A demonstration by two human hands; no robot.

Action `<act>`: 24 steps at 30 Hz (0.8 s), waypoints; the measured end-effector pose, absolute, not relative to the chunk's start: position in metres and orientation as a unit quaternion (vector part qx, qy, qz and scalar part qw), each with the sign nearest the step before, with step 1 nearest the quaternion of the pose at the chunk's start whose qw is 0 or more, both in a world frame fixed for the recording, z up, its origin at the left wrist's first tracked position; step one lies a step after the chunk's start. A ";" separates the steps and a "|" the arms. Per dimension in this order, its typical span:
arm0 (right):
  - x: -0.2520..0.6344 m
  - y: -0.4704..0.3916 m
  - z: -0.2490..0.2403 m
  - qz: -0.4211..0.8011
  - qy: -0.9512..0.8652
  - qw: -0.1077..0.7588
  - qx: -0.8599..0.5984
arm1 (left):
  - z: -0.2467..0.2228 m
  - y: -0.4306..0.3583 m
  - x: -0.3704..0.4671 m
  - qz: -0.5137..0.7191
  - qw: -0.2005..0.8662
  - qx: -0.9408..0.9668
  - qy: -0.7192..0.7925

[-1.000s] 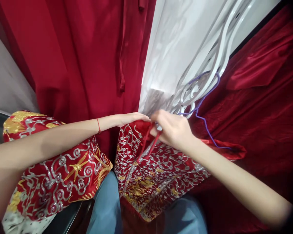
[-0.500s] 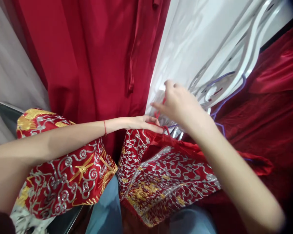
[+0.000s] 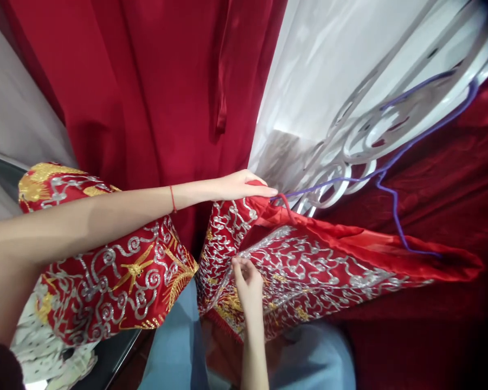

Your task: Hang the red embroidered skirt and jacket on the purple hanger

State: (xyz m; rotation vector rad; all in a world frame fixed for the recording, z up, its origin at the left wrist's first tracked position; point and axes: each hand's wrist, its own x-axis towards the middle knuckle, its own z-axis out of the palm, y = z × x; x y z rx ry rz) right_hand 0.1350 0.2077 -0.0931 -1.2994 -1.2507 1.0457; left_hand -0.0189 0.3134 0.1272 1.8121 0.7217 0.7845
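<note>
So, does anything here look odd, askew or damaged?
I see no clear damage or spill. The purple wire, apparently a hanger, looks askew: it slants past the white scrollwork and kinks down to the bright red lining of the embroidered garment. At lower left, a spotted cloth lies crumpled.

The left hand (image 3: 244,185) and right hand (image 3: 248,273) show slim, bare fingers (image 3: 264,190), and both forearms (image 3: 106,216) are uncovered. I notice a thin red cord bracelet (image 3: 173,199) circling the left wrist. A very dark sleeve (image 3: 0,367) shows a rounded edge by the left upper arm, its exact shade lost in shadow. Plain, muted-blue cloth trousers (image 3: 174,338) cover both legs.
</note>
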 end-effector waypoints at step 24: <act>0.112 0.209 -0.068 0.522 -0.378 0.594 -0.481 | 0.135 0.308 -0.020 0.318 0.540 0.709 0.324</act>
